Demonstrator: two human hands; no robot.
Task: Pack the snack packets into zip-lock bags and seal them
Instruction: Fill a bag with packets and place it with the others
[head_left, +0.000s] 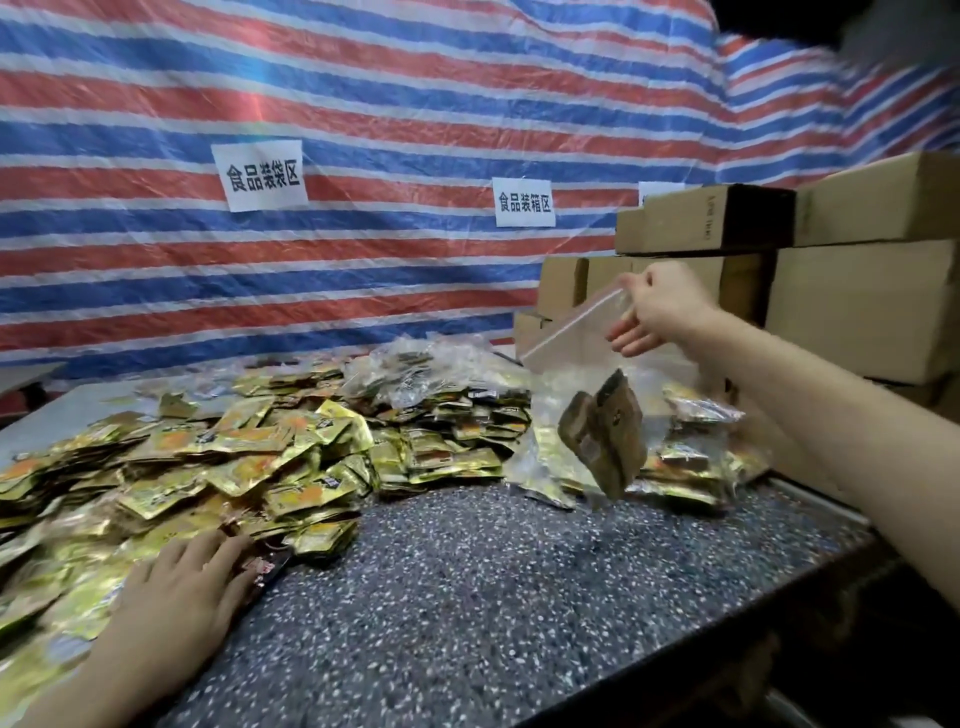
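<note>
While the right hand pinches the top strip of a clear plastic zip-lock bag between thumb and curled fingers, the bag hangs in the air over the far right part of the dark speckled stone-look table. At least two brown snack packets lie tilted against each other low inside it. Motion blur hides whether its mouth is open or pressed closed. The bag's lower end hangs just above more gold packets strewn on the table's right side. The left hand lies flat, fingers straight and close together, on the near edge of a broad pile of shiny gold foil snack packets that covers the left half of the table. Behind that pile, against the wall, sits a heap of clear filled bags with packets showing through them. Between the gold pile and the hanging bag, a bare stretch of table runs forward to the front edge, which slants from the lower middle up to the right under the right forearm. Plain brown cardboard boxes are stacked close behind the right hand. A red, white and blue striped tarpaulin closes off the back and carries white paper labels with printed characters.
</note>
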